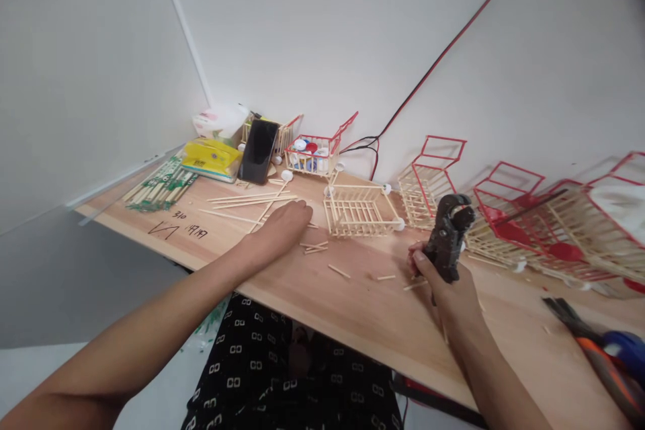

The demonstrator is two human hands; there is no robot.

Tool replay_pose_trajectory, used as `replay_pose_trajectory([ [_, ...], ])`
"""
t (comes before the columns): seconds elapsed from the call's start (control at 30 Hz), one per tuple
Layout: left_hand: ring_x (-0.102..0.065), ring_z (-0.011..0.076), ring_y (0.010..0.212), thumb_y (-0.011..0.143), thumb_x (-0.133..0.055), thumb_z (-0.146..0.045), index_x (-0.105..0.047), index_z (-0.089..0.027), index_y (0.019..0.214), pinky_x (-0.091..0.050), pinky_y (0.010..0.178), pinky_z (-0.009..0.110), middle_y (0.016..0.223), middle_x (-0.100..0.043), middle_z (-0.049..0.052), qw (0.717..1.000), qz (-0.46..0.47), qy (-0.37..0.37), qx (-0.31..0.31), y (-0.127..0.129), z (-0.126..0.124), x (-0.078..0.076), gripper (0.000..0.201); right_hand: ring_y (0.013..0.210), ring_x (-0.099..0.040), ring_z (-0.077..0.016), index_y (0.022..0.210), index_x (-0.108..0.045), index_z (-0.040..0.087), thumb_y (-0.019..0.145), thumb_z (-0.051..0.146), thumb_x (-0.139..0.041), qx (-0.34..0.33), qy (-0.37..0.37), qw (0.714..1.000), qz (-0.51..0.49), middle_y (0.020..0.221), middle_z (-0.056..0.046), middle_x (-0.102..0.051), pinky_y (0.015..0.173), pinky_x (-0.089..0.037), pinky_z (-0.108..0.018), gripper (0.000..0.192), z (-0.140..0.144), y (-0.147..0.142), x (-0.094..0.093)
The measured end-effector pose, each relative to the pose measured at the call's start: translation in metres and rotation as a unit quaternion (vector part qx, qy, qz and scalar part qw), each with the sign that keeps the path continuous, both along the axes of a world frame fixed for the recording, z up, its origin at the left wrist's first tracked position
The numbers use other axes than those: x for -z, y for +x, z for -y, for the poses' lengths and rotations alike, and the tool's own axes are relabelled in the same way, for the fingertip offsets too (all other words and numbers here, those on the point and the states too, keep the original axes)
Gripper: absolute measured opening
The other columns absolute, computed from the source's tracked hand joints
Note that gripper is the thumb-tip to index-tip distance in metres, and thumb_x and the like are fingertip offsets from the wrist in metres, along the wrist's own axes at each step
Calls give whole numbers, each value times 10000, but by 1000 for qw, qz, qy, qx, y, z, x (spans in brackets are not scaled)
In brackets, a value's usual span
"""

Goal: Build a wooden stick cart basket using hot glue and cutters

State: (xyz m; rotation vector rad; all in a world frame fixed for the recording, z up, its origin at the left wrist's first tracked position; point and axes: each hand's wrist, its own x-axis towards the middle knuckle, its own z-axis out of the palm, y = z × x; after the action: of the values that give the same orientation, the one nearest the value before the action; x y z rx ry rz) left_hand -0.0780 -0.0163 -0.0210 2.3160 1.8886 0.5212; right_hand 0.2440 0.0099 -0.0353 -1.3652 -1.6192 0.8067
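Note:
My left hand [287,228] rests low on the wooden table, its fingers curled downward and pressed together. The fingertips are hidden, so what they pinch, if anything, cannot be made out. Long thin wooden sticks [246,200] lie beside and behind it, and short cut pieces [316,248] lie to its right. In my right hand [443,282] is a black jawed hand tool [450,235], held upright with its head at the top. Between the hands, slightly farther back, sits a small wooden-stick cart frame [360,210] with white round wheels.
Several stick carts with red handles, such as this one [428,181], line the wall. One small cart [312,154] holds bottle caps. A phone [259,151], a yellow pack [211,160] and bundled sticks [164,183] stand left. Orange-handled pliers [589,342] lie right.

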Motion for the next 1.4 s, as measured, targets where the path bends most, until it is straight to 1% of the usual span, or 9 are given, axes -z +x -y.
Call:
replay_pose_trajectory([
  [0.17, -607, 230, 845, 849, -462, -49, -630, -154, 879, -459, 784, 342, 876, -670, 95, 998, 50, 21, -31, -8, -3, 2, 200, 729, -599, -196, 922, -675, 191, 819, 521, -680, -4, -23, 1000, -14, 758, -18, -647, 747, -453, -344, 346, 0, 0, 0],
  [0.23, -622, 208, 865, 836, -507, -80, -655, -167, 888, -461, 780, 312, 890, -694, 71, 990, 138, 16, -34, -8, -7, 3, 179, 711, -587, -193, 912, -670, 193, 824, 519, -675, -12, -21, 1000, -14, 738, -14, -633, 736, -452, -342, 338, 0, 0, 0],
  [0.3, -629, 178, 805, 801, -557, -103, -668, -165, 840, -462, 732, 281, 830, -698, 46, 955, 294, -26, -32, -4, -12, 4, 133, 704, -582, -196, 903, -671, 191, 825, 522, -671, -13, -22, 1000, -14, 727, -17, -627, 723, -453, -342, 340, -1, -1, 0],
  [0.37, -599, 138, 652, 767, -593, -132, -646, -151, 774, -446, 625, 245, 703, -661, 17, 902, 423, -79, -28, 1, -18, 4, 57, 713, -587, -201, 899, -675, 188, 818, 522, -677, -8, -23, 1000, -18, 735, -23, -634, 721, -454, -343, 343, -2, -1, 0],
  [0.43, -548, 104, 537, 750, -609, -161, -615, -145, 752, -416, 539, 215, 624, -620, -10, 876, 470, -108, -24, 6, -23, 4, 18, 721, -589, -200, 902, -679, 190, 814, 513, -688, -9, -24, 999, -26, 744, -22, -640, 730, -453, -341, 335, -2, -1, 1],
  [0.57, -471, 73, 455, 711, -635, -178, -614, -141, 720, -354, 462, 185, 554, -568, -42, 860, 497, -115, -28, 11, -30, 5, 44, 728, -581, -192, 911, -678, 196, 821, 490, -697, -14, -28, 999, -38, 746, -14, -634, 739, -447, -337, 308, -1, -2, 0],
  [0.7, -461, 62, 482, 682, -659, -176, -652, -139, 698, -326, 461, 169, 572, -579, -46, 859, 501, -97, -37, 15, -32, 8, 41, 727, -574, -188, 925, -672, 198, 833, 482, -689, -11, -27, 999, -37, 751, -11, -623, 739, -440, -340, 299, -1, -3, -1],
  [1.0, -536, 92, 534, 679, -681, -129, -714, -137, 690, -389, 530, 198, 578, -630, -25, 882, 463, -79, -36, 22, -31, 13, 35, 725, -576, -194, 926, -679, 200, 836, 458, -689, -16, -24, 999, -32, 732, -8, -625, 742, -436, -335, 274, -3, 0, 2],
  [1.4, -543, 100, 580, 692, -642, -59, -711, -145, 686, -400, 587, 205, 588, -623, -33, 905, 424, -37, -14, 32, -21, 9, 110, 738, -565, -187, 943, -667, 206, 846, 458, -691, -22, -28, 999, -40, 750, -1, -618, 760, -419, -343, 271, 0, -3, 0],
])
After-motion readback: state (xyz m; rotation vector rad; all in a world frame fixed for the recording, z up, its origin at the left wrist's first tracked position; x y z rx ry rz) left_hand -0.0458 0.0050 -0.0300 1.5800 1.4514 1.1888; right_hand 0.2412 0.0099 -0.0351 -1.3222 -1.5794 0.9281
